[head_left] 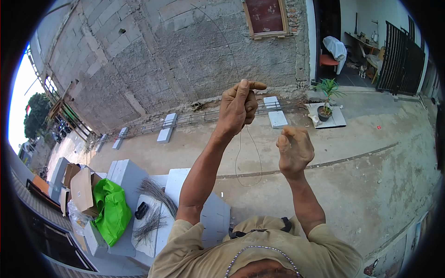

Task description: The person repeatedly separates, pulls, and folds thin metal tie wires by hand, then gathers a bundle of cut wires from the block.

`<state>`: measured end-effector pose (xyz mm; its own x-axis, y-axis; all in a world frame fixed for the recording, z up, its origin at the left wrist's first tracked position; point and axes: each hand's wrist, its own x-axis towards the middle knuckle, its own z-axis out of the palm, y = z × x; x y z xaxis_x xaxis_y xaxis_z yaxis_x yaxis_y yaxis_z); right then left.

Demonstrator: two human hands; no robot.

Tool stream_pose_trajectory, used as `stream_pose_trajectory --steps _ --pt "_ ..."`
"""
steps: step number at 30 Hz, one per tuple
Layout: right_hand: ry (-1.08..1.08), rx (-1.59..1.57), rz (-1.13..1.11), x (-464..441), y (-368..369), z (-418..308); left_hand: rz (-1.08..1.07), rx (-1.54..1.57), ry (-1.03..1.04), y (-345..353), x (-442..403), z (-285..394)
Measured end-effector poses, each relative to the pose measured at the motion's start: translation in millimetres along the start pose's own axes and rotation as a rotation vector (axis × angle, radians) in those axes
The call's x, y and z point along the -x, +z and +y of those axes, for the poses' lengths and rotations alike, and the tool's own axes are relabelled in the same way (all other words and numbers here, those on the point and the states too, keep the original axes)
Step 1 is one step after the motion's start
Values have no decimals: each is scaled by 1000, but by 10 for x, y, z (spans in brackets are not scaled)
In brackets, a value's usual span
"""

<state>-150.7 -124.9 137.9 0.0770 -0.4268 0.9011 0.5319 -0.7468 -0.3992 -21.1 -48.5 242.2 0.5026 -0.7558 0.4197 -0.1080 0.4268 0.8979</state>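
Note:
In front of my chest, my left hand [238,105] is raised and closed with the thumb on top, pinching a thin wire [261,173]. One stretch of the wire runs up from the fingers against the grey wall, and a loose loop hangs beneath the fist. Lower and to the right, my right hand [295,149] is held apart from the loop with its fingers curled in. Whatever it grips, if anything, does not show. Bundles of similar thin wire [158,194] lie on pale blocks [178,178] to the lower left, beside a small black object [141,211].
Along the wall, a long rebar cage [204,119] rests on several pale blocks [167,128]. A potted plant [324,112] stands near the doorway. At left are a green bag [111,211] and open cardboard boxes [83,190]. A black gate [402,58] stands at the upper right.

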Motion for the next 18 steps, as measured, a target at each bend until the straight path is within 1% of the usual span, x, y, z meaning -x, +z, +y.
stream_pose_trajectory --steps 3,5,7,10,11,14,15,18 --pt "387 -128 -43 -421 -52 -19 -30 -130 -109 186 263 -257" --pt "549 -187 -111 -504 -77 54 -42 -200 -166 235 385 -391" --pt "488 -116 -143 -422 -126 151 -84 -197 -232 259 505 -425" --pt "615 -244 -109 -354 -168 176 -169 -218 -259 296 696 -462" --pt "605 -283 -85 -373 -190 210 -204 -232 -261 306 771 -470" --pt "590 -296 -21 -494 -243 299 -270 -257 -388 301 991 -564" --pt "566 -288 -88 -514 -275 312 -271 -276 -405 310 1048 -593" --pt "641 -355 -162 -511 -224 215 -335 -304 -412 281 1156 -615"
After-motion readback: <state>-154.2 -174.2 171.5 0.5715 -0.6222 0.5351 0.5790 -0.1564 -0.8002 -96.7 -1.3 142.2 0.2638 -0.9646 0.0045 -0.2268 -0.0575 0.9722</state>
